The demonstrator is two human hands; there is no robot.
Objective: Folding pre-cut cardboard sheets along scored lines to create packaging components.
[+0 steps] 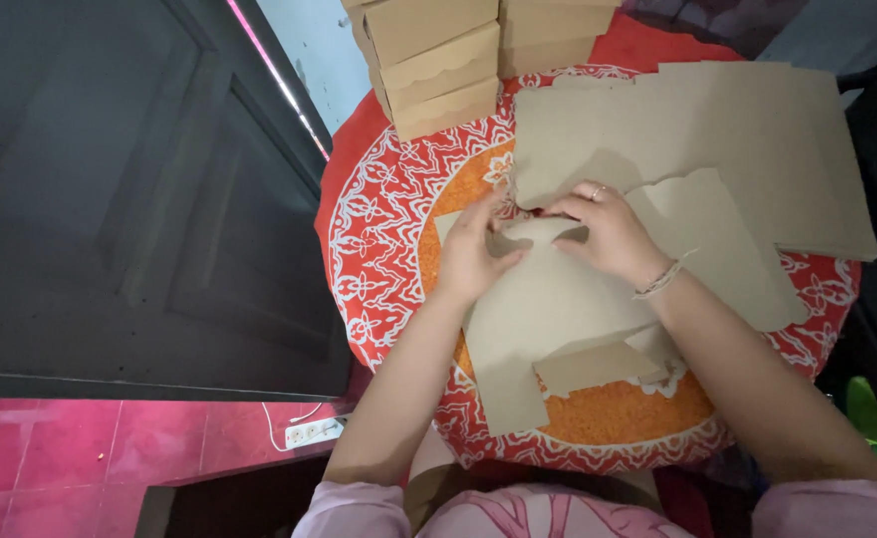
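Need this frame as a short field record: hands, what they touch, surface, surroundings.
left hand: pressing on flat brown cardboard cutout, fingers bent at its top edge
right hand: on the same cutout's top edge, ring and bracelet visible
surface: round table with red and orange patterned cloth
far side: stack of folded brown boxes
right side: pile of flat cardboard sheets
floor: white power strip on pink tiles
left: dark door

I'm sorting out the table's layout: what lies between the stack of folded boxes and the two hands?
In the head view, only bare patterned red tablecloth lies between the folded boxes and the left hand; flat cardboard sheets border the right hand.
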